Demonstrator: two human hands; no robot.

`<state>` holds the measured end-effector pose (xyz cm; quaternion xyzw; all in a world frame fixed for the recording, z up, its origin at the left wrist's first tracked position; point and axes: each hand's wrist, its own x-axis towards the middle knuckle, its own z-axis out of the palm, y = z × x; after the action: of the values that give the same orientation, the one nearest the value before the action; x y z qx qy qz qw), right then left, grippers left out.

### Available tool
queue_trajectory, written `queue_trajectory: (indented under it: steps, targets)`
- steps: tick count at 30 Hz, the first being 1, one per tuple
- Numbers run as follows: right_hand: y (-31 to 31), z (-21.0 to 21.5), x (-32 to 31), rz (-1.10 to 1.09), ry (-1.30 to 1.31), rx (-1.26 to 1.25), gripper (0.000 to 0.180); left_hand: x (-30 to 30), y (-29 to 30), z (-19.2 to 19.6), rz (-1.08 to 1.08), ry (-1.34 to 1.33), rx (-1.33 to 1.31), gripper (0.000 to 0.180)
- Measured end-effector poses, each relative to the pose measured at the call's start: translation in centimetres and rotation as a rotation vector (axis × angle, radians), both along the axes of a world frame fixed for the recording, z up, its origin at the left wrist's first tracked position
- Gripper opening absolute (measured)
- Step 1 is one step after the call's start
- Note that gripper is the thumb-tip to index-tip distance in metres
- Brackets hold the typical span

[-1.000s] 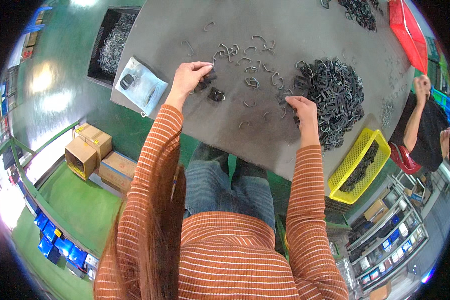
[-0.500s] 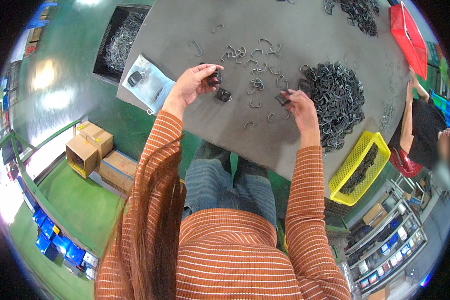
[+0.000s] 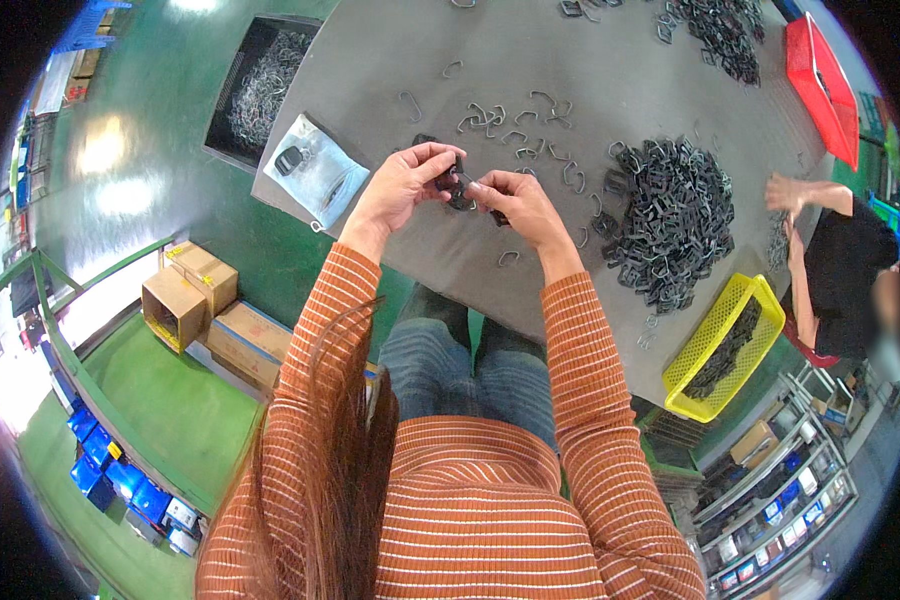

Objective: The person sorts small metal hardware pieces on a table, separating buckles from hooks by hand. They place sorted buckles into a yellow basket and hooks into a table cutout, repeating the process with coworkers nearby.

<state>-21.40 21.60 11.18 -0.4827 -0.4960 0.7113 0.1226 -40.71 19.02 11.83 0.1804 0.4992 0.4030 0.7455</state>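
My left hand (image 3: 407, 186) and my right hand (image 3: 518, 205) meet above the near edge of the grey table (image 3: 530, 60). Between their fingertips they pinch a small dark metal buckle part (image 3: 457, 186). Just beyond the hands lie several loose bent wire clips (image 3: 515, 125). A large heap of dark metal buckles (image 3: 670, 215) sits on the table to the right of my right hand.
A clear plastic bag (image 3: 315, 170) lies at the table's left corner. A black bin of wire pieces (image 3: 260, 90) stands left of the table. A yellow basket (image 3: 720, 345) hangs at the right edge, a red tray (image 3: 820, 80) lies far right. Another person (image 3: 840, 260) works at the right. Cardboard boxes (image 3: 200, 300) stand on the green floor.
Both hands have lifted off the table and come together in front of me, each bringing a small dark piece; they now hold the pieces joined between the fingertips.
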Motion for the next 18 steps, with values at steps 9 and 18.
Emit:
queue_trajectory:
  steps: [9, 18]
  targets:
    - [0.5, -2.4, -2.8, -0.437, 0.032, -0.376, 0.03, -1.6, -1.1, -0.6, -0.019, 0.533, 0.35, 0.019]
    - [2.2, -6.4, -10.8, 0.158, -0.728, 0.758, 0.046, -5.2, -1.3, -3.3, -0.267, 1.314, 0.013, 0.034]
